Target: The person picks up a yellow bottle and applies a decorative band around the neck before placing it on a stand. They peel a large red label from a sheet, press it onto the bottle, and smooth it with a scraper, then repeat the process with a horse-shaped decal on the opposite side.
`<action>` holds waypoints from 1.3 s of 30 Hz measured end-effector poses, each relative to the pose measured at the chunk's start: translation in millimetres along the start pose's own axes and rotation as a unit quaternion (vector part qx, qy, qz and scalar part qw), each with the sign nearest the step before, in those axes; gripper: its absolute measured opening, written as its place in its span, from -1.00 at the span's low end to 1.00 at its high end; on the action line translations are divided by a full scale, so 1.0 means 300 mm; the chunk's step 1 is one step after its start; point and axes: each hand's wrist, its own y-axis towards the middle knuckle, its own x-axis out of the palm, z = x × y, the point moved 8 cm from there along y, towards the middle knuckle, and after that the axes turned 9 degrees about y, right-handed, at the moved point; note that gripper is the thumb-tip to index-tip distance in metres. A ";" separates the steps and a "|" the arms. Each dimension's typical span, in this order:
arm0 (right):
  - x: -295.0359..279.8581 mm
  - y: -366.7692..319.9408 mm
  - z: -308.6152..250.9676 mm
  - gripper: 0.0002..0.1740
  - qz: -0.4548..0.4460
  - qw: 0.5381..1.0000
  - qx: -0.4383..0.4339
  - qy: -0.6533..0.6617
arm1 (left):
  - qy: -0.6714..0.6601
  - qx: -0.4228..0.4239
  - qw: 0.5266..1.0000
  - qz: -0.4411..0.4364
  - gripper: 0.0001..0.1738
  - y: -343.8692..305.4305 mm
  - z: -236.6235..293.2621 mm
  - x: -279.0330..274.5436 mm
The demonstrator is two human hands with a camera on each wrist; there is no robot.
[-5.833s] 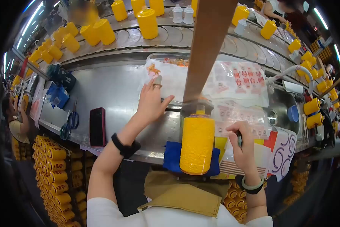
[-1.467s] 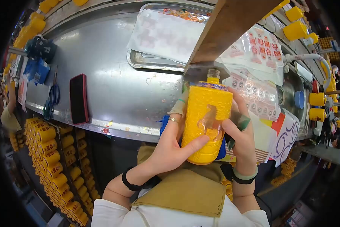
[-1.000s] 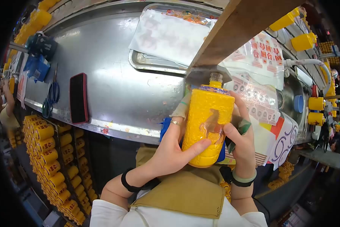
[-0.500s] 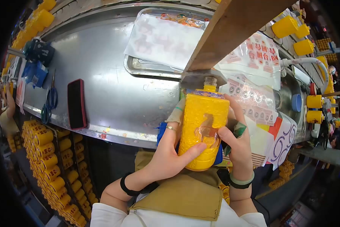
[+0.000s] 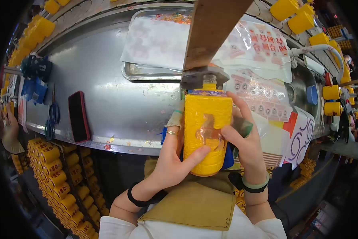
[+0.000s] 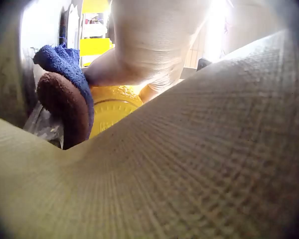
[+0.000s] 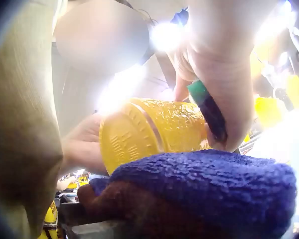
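A yellow embossed bottle (image 5: 198, 107) with a clear glass neck leans over a blue cloth (image 5: 228, 158) at the bench edge. On its front lies a brownish horse decal (image 5: 209, 133). My left hand (image 5: 171, 159) grips the bottle's left side, thumb across the lower front. The right hand (image 5: 244, 145) holds its right side, thumb at the decal's edge, with a dark green piece (image 5: 242, 128) held in that hand. In the right wrist view the bottle's base (image 7: 127, 142) shows above the blue cloth (image 7: 214, 184); in the left wrist view the base (image 6: 109, 114) is partly covered.
A wooden post (image 5: 210, 32) rises behind the bottle. Back left are a metal tray (image 5: 147, 73) under white paper (image 5: 155, 44), a phone (image 5: 79, 115) and scissors (image 5: 52, 115). Printed sheets (image 5: 262, 95) and a sink (image 5: 302, 85) lie right. Yellow bottles (image 5: 300, 22) stand on the conveyor.
Earlier the left hand reached to the tray, and the right was beside the bottle; now both hold it, with the horse decal on its front. Over the last second, the grip has hardly changed while the view shifted.
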 end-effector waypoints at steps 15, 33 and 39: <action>-0.016 -0.024 -0.004 -0.14 -0.005 1.000 -0.024 -0.019 | 0.041 -0.004 0.999 0.025 0.06 0.038 0.042 -0.005; -0.017 -0.028 0.027 -0.11 -0.007 1.000 -0.021 0.009 | 0.024 -0.036 0.998 0.043 -0.10 0.045 0.038 0.019; -0.012 -0.031 0.016 -0.14 -0.001 1.000 -0.009 0.011 | -0.031 -0.054 0.996 0.062 -0.21 0.038 0.018 -0.003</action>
